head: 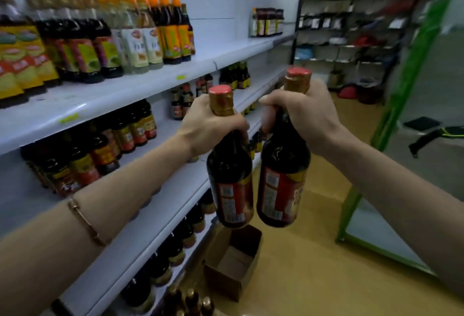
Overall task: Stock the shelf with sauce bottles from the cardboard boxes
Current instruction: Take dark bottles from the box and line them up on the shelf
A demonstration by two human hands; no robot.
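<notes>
My left hand [211, 127] grips the neck of a dark sauce bottle [231, 177] with a red cap and gold foil. My right hand [303, 114] grips the neck of a second, matching sauce bottle [282, 180]. Both bottles hang upright side by side in the air, in front of the white shelf unit [140, 94] on my left. Below them on the floor stands an open cardboard box [233, 263]; I see no bottles inside it. Several gold-topped bottles [190, 300] show at the bottom edge.
The shelf rows hold many dark sauce bottles and some pale ones, with bare stretches toward the far right end of the upper shelf [226, 52]. A green-framed rack [391, 119] stands on the right. Yellow floor [313, 265] runs down the aisle to more shelving at the back.
</notes>
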